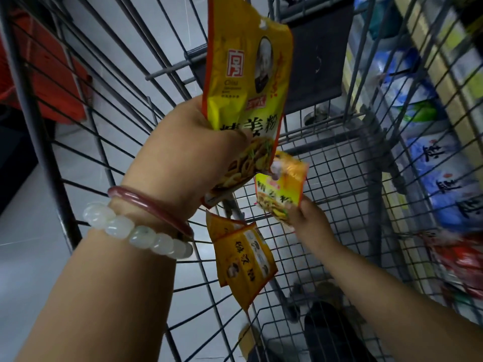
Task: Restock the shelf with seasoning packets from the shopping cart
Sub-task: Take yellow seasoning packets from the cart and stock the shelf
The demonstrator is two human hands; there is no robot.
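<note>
My left hand [188, 152] grips a stack of yellow seasoning packets [248, 82] by their lower half, held upright above the grey wire shopping cart [339, 163]. Deeper inside the cart, my right hand [311, 223] pinches a smaller yellow seasoning packet [281, 190] by its bottom corner. Two more yellow packets [243, 262] lie on the cart's wire floor just below both hands. A red bangle and a pale bead bracelet circle my left wrist.
Shelves with blue-and-white bags [439, 176] and red packages [460, 259] run along the right, behind the cart's wire side. A red crate [52, 74] sits at the far left. Grey floor shows through the cart; my shoe [332, 333] is under it.
</note>
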